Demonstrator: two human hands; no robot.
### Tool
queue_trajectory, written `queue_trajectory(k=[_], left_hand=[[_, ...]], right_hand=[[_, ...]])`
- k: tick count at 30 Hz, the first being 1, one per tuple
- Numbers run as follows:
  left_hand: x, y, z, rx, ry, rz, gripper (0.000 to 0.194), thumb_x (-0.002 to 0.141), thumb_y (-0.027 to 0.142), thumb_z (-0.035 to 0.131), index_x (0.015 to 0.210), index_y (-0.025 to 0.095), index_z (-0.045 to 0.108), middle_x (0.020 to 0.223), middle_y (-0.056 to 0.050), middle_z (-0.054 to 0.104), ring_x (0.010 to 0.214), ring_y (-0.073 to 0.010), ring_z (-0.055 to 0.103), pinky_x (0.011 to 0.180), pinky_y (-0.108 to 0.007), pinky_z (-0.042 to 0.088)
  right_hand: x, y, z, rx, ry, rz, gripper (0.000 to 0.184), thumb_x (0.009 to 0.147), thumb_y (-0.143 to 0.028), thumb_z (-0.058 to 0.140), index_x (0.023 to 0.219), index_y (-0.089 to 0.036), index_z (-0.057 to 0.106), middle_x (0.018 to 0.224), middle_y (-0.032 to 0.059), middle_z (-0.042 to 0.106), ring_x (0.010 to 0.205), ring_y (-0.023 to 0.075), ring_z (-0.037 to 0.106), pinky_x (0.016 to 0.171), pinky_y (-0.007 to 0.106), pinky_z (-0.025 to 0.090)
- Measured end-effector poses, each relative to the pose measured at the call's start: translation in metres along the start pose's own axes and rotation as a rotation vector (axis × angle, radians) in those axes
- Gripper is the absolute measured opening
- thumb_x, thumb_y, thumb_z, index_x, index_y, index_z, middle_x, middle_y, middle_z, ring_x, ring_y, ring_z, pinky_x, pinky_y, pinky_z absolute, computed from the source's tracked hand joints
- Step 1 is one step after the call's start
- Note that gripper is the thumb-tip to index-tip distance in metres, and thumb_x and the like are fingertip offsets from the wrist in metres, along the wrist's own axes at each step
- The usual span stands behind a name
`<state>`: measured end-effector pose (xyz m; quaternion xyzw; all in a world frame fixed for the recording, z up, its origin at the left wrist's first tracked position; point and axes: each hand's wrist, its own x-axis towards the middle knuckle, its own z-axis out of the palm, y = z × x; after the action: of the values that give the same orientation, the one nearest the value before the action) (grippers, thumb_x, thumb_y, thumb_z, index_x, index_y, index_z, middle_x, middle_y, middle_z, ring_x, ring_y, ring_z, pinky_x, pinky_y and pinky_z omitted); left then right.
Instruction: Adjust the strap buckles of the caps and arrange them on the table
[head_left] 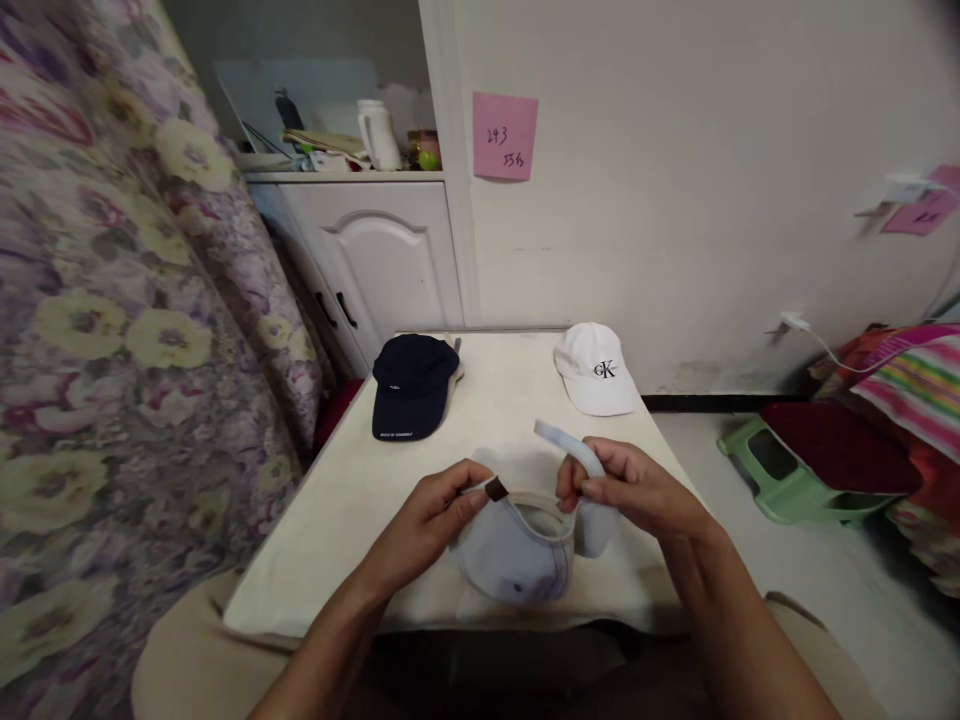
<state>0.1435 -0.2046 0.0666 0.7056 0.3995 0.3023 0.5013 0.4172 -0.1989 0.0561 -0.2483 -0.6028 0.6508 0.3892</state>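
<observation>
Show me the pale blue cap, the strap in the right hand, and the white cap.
Pale blue cap [510,558]: head view, on its crown.
Strap [564,439]: head view, on the length sticking out past the fingers.
White cap [591,356]: head view, on its crown.

Can't read the tiny white lettering [396,435] on the navy cap [415,365], way too small, and the right hand [622,483] hides a chunk of the pale cap's [510,560] strap [559,437]. Writing on the far-right pink note [919,212] is just a smudge, the floral curtain [172,400] runs off the left edge, and both forearms [750,610] get chopped at the bottom.
</observation>
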Motion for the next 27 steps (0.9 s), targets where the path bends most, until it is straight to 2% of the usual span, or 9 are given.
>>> queue_trajectory(k=[4,8,14,21,27], left_hand=[[-0.001,0.005,0.004,0.017,-0.023,-0.015,0.025,0.095,0.040,0.053,0.100,0.018,0.064,0.078,0.002,0.055,0.068,-0.0123,0.045,0.061,-0.023,0.034],[0.001,0.005,0.012,0.027,-0.029,-0.011,0.026,0.095,0.041,0.053,0.098,0.017,0.065,0.080,0.001,0.057,0.068,-0.0122,0.045,0.060,-0.023,0.034],[0.003,0.001,0.022,0.049,0.002,-0.020,0.027,0.095,0.042,0.052,0.092,0.017,0.063,0.073,0.002,0.052,0.065,-0.0112,0.043,0.057,-0.023,0.032],[0.003,-0.003,0.027,-0.060,-0.027,-0.057,0.026,0.095,0.042,0.053,0.093,0.017,0.061,0.073,0.003,0.052,0.061,-0.0099,0.041,0.054,-0.022,0.031],[0.008,-0.012,0.027,-0.144,-0.020,-0.071,0.024,0.089,0.040,0.062,0.089,0.015,0.061,0.081,0.000,0.057,0.074,-0.0133,0.050,0.063,-0.023,0.037]], right_hand=[[0.005,0.006,0.008,0.173,0.044,-0.016,0.017,0.087,-0.030,0.069,0.092,-0.015,0.065,0.081,0.0036,0.067,0.064,0.0105,0.058,0.068,0.026,0.048],[0.013,0.017,0.019,0.167,0.090,0.037,0.018,0.085,-0.031,0.070,0.088,-0.014,0.064,0.076,0.0004,0.065,0.050,0.0050,0.047,0.058,0.022,0.045],[0.019,0.023,0.029,-0.053,0.152,0.131,0.025,0.078,-0.034,0.077,0.089,-0.016,0.063,0.069,-0.0029,0.060,0.054,0.0078,0.054,0.049,0.019,0.039],[0.020,0.027,0.033,-0.080,0.157,0.155,0.026,0.078,-0.035,0.075,0.081,-0.016,0.059,0.062,-0.0042,0.057,0.047,0.0068,0.051,0.044,0.018,0.033],[0.021,0.029,0.035,-0.089,0.166,0.144,0.026,0.078,-0.036,0.075,0.080,-0.016,0.059,0.060,-0.0049,0.056,0.047,0.0070,0.052,0.044,0.018,0.033]])
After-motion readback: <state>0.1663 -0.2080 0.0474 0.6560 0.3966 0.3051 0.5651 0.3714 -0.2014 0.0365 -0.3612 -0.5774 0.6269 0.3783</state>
